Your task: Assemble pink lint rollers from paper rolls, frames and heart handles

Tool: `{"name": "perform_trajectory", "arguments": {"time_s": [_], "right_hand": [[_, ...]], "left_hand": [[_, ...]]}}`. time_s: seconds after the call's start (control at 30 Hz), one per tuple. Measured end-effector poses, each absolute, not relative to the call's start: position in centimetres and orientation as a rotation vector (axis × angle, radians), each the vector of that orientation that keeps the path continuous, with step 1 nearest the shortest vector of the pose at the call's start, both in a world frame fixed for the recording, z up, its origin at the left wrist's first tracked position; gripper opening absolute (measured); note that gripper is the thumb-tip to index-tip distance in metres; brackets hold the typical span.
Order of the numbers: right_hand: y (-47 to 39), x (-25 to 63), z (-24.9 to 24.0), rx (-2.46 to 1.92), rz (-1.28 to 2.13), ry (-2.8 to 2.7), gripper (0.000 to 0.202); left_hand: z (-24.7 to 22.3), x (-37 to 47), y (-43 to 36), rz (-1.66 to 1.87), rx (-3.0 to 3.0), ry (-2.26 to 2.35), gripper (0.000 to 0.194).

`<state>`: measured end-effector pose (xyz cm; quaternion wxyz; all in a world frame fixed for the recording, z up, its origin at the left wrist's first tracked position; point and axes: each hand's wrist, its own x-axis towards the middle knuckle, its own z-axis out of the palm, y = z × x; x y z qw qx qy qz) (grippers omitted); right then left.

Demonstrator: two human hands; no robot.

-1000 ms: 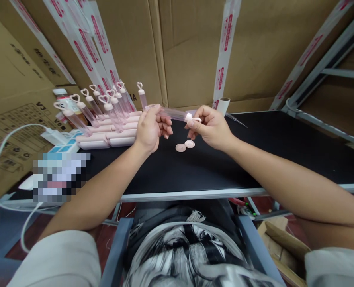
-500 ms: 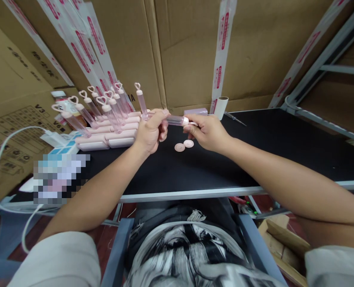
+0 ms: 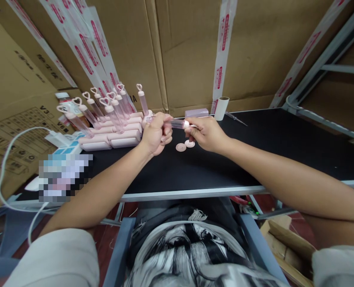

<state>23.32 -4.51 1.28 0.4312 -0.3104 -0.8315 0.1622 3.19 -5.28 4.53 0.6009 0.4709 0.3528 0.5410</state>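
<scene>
Level above the table, a clear plastic tube with a pink cap (image 3: 179, 124) spans the gap between my hands. My left hand (image 3: 157, 134) is closed around the tube's left part. On the other end, my right hand (image 3: 206, 130) pinches the pink cap by its handle, which the fingers mostly cover. Two round pink discs (image 3: 180, 147) lie on the black table just below the right fingers. To the left, several similar clear tubes with heart-shaped pink tops (image 3: 114, 113) stand tilted on pink oblong pieces (image 3: 124, 138).
Behind stand a white cardboard roll (image 3: 221, 108), a lilac box (image 3: 196, 113) and a thin pointed tool (image 3: 235, 118). A power strip (image 3: 72, 144) with a white cable and a bottle (image 3: 63, 99) are at left. Cardboard (image 3: 188, 52) walls the back of the black table (image 3: 224, 167).
The view has shifted slightly. My left hand sits a little closer to the right hand, so less of the tube shows between them. Both hands keep their hold.
</scene>
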Motion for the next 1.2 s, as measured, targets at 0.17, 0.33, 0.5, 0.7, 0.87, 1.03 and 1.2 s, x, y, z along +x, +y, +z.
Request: {"name": "perform_trajectory", "arguments": {"time_s": [0.17, 0.33, 0.5, 0.7, 0.87, 1.03, 1.2], "right_hand": [[-4.5, 23.5, 1.4, -0.737, 0.459, -2.093, 0.028], [-4.6, 23.5, 1.3, -0.678, 0.535, -2.074, 0.038], [-4.3, 23.4, 1.1, -0.668, 0.676, -2.037, 0.052], [-4.3, 23.2, 1.0, -0.658, 0.819, -1.983, 0.063], [-4.4, 22.9, 1.0, -0.658, 1.023, -1.906, 0.067], [-4.8, 22.4, 1.0, -0.661, 1.311, -1.719, 0.064], [-4.6, 22.0, 0.9, -0.694, 1.476, -1.668, 0.065]], "left_hand": [[4.7, 3.2, -5.4, 1.210, 1.057, 0.819, 0.031], [4.5, 3.2, -5.4, 1.195, 1.037, 0.801, 0.035], [4.2, 3.2, -5.2, 1.184, 1.038, 0.789, 0.036], [3.8, 3.0, -4.8, 1.173, 1.061, 0.740, 0.033], [3.5, 3.2, -5.1, 1.215, 1.087, 0.741, 0.031], [3.2, 3.5, -5.2, 1.296, 1.104, 0.729, 0.041], [3.3, 3.0, -4.6, 1.310, 1.208, 0.694, 0.044]]}}
